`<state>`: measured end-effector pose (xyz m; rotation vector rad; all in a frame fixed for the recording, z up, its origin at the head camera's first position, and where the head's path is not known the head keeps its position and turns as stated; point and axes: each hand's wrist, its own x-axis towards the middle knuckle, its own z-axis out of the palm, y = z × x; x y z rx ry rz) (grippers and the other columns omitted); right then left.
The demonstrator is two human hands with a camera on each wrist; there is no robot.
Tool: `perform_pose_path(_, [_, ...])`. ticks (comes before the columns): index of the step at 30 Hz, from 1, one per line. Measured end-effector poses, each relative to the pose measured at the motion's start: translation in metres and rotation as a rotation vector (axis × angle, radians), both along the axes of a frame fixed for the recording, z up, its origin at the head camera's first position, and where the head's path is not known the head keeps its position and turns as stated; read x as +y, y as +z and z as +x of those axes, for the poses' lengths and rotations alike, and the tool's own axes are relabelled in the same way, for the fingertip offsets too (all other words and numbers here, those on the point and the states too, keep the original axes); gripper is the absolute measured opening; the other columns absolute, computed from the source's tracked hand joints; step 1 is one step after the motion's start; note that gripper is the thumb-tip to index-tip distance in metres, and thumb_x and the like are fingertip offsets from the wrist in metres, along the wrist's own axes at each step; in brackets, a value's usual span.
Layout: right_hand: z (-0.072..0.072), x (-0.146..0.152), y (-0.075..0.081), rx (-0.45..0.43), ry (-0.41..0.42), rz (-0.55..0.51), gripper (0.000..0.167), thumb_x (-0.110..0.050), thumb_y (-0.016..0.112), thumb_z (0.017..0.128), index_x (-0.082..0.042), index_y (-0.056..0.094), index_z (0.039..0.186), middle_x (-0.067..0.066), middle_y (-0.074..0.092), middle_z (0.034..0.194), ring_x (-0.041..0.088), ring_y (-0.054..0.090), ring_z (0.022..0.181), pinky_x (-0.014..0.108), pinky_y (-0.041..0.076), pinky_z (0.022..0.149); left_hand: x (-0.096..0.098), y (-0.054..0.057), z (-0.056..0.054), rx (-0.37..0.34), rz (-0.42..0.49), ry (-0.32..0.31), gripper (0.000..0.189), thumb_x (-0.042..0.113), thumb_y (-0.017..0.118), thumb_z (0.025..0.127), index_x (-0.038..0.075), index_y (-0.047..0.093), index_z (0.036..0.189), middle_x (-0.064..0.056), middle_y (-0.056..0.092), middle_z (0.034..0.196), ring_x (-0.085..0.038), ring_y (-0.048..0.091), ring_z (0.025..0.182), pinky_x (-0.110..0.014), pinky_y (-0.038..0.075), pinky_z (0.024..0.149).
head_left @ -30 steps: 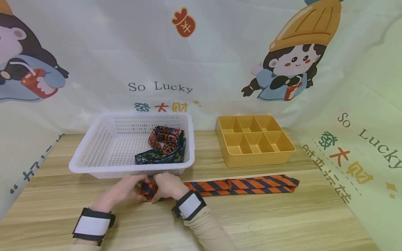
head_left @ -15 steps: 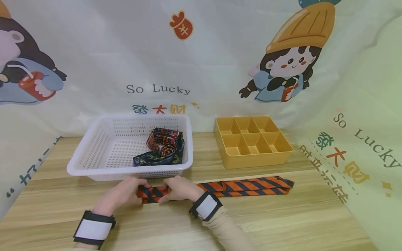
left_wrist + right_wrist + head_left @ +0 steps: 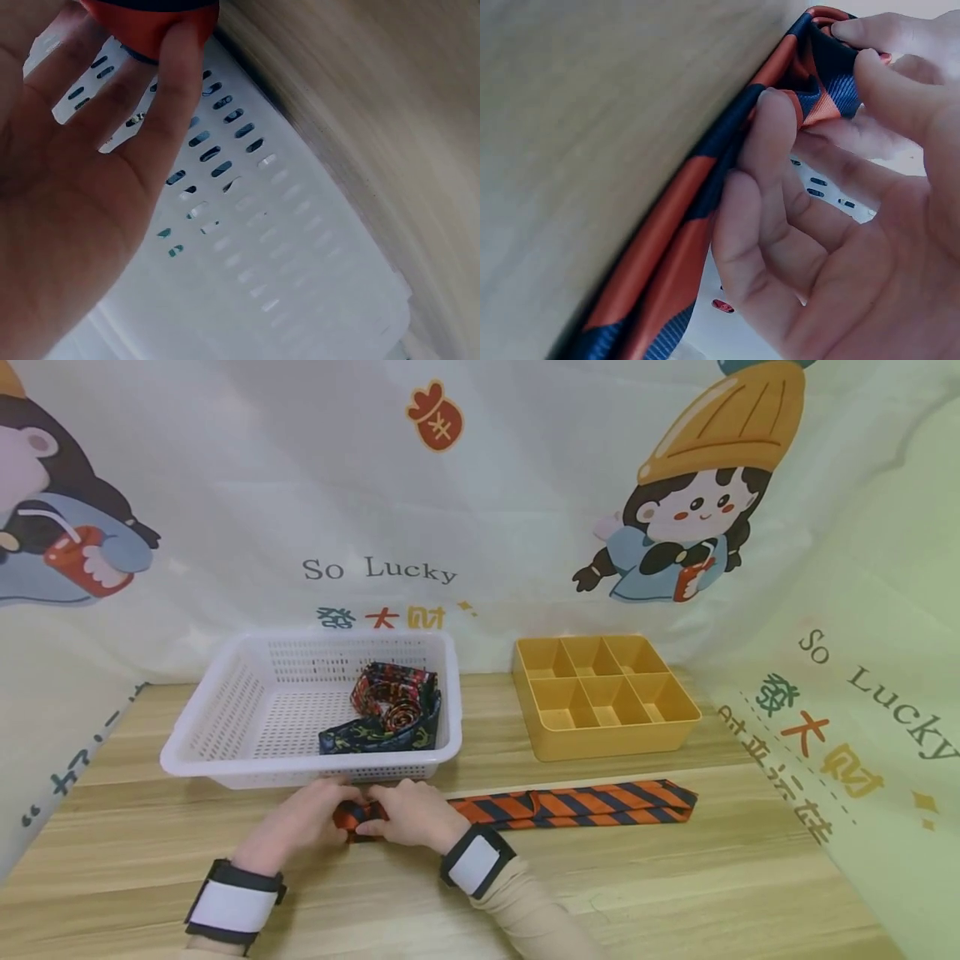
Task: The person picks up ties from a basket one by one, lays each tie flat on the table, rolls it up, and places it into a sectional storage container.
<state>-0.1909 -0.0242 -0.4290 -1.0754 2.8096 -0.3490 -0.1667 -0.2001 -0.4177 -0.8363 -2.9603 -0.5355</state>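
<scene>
An orange and navy striped necktie (image 3: 577, 803) lies lengthwise along the wooden table, its left end coiled into a small roll (image 3: 829, 71). My left hand (image 3: 300, 820) curls round the left side of this roll. From the right, my right hand (image 3: 415, 815) pinches the roll with thumb and fingers, and its other fingers lie along the strip in the right wrist view. The left wrist view shows only a bit of the striped cloth (image 3: 161, 30) at the left fingertips. Both hands partly cover the roll in the head view.
Just behind the hands stands a white perforated basket (image 3: 198, 752). In it are a red patterned rolled necktie (image 3: 397, 697) and a dark blue patterned one (image 3: 375, 737). A yellow six-compartment box (image 3: 611, 742) stands behind the tie's right half. A printed cloth backs the table.
My right hand slid right along the tie, then came back left to the roll. The left hand stayed at the roll. The tie's right end has shifted slightly left.
</scene>
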Motion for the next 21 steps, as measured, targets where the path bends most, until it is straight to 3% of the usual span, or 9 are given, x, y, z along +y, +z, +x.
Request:
perform_pose_path(7, [0.0,-0.001,-0.001,-0.017,-0.042,0.008,0.03,-0.048,0.062,0.087,-0.023,0.065,0.102,-0.005,0.069,0.087,0.012,0.063,0.073,0.025,0.044,0.055,-0.006,0.003,0.001,-0.117,0.126,0.015,0.047,0.007,0.084,0.063,0.005,0.056,0.101,-0.01,0.066,0.094,-0.016,0.06,0.081,-0.026,0.05,0.068])
perform_pose_path(12, [-0.001,-0.001,-0.001,-0.03,-0.049,0.025,0.03,-0.048,0.063,0.086,-0.023,0.066,0.104,-0.006,0.069,0.085,0.01,0.061,0.069,0.024,0.043,0.053,-0.014,0.001,-0.002,-0.14,0.202,-0.061,0.038,0.007,0.084,0.065,0.004,0.064,0.097,-0.014,0.069,0.1,-0.027,0.068,0.088,-0.036,0.056,0.077])
perform_pose_path(15, [-0.002,0.001,0.0,-0.057,-0.058,0.024,0.031,-0.047,0.065,0.085,-0.02,0.065,0.102,-0.005,0.067,0.083,0.009,0.058,0.066,0.022,0.042,0.054,-0.017,-0.002,-0.004,-0.142,0.22,-0.073,0.03,0.006,0.081,0.068,0.006,0.066,0.093,-0.015,0.07,0.1,-0.029,0.069,0.088,-0.037,0.056,0.077])
perform_pose_path(21, [-0.007,0.01,0.003,-0.164,-0.098,-0.001,0.028,-0.04,0.07,0.083,-0.015,0.058,0.087,-0.005,0.056,0.072,0.008,0.048,0.058,0.02,0.037,0.052,-0.014,-0.003,-0.005,-0.119,0.167,-0.049,0.029,0.006,0.079,0.066,0.007,0.068,0.092,-0.01,0.069,0.093,-0.014,0.063,0.076,-0.023,0.052,0.064])
